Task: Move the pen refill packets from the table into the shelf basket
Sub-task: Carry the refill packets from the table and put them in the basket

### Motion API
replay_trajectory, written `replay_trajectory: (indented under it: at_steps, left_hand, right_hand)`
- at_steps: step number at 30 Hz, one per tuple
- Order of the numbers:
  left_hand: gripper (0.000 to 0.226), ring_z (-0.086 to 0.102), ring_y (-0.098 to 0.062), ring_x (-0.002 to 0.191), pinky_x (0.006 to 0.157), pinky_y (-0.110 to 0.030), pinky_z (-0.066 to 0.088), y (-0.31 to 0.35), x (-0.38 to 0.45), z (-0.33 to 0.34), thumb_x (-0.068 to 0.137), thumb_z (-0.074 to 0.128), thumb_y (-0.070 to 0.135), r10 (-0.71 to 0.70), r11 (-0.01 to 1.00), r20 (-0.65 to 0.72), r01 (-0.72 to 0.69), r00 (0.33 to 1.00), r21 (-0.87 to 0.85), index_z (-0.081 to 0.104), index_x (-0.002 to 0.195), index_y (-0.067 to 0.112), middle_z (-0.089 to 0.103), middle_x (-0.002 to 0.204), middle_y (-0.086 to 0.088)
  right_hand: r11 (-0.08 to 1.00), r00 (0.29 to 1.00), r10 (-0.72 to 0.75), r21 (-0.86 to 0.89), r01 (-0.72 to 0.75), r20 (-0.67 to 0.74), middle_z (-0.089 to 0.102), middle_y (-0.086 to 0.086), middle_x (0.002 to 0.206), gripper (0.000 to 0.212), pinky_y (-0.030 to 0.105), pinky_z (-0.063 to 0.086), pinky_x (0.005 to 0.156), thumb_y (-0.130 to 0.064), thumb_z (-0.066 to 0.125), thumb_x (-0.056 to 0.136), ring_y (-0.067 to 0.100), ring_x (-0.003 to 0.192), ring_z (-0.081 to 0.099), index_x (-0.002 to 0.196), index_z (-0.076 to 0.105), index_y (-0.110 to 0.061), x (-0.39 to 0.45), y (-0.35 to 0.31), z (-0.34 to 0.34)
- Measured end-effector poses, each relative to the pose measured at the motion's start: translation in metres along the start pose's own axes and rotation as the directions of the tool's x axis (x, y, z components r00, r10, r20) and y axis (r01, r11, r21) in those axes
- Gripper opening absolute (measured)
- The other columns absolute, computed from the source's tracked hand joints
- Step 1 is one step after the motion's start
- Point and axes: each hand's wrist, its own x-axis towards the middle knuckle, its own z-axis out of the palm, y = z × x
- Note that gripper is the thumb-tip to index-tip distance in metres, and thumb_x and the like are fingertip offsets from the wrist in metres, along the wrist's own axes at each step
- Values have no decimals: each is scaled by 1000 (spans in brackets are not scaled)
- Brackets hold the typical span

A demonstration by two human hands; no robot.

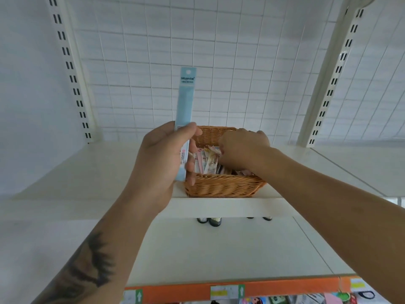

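While the white shelf (87, 172) fills the middle of the frame, the wicker basket (223, 187) sits right at its front lip, so my right hand (241, 148), reaching inside among the packets (210, 159) with fingers hidden, could nudge it off. My left hand (162, 159) grips the tall blue refill packet (185, 110) upright left of the basket; it could slip.
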Motion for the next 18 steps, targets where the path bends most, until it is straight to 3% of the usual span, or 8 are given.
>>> replay_trajectory:
  at_steps: [5,10,13,15,18]
  left_hand:
    - [23,48,-20,49,45,-28,43,3,1,3,103,58,26,3,1000,30,-3,1000,-7,72,94,11,52,73,-10]
    - [31,50,-21,48,42,-28,43,7,2,12,108,51,29,-23,999,71,27,997,-43,71,99,8,57,73,-9]
    - [35,47,-20,47,41,-24,38,10,3,18,109,47,33,-43,998,76,46,996,-34,73,101,11,60,73,-7]
    - [46,43,-16,47,42,-23,33,10,3,22,110,42,44,-63,996,70,67,996,-52,75,99,14,61,71,-5]
    - [60,39,-13,49,45,-24,30,11,3,29,109,35,53,-83,991,63,89,995,-99,79,93,16,61,69,-5]
  right_hand:
    - [993,994,109,39,-110,15,56,-3,85,11,41,33,81,-27,61,92,17,72,51,87,52,-23,4,4,0]
    - [966,993,110,238,-99,-33,62,-2,88,21,43,48,85,-44,59,95,23,85,61,95,63,-23,4,12,-2]
    - [883,969,100,468,18,-225,67,-2,81,27,37,57,76,-43,61,96,20,79,66,81,67,-21,-8,21,-18]
    - [787,925,93,596,159,-369,67,-3,72,32,28,48,61,-43,63,98,13,68,63,78,68,-18,-23,24,-34]
    - [621,862,84,703,347,-501,70,5,69,27,35,49,57,-39,64,100,21,63,65,84,69,-18,-49,20,-52]
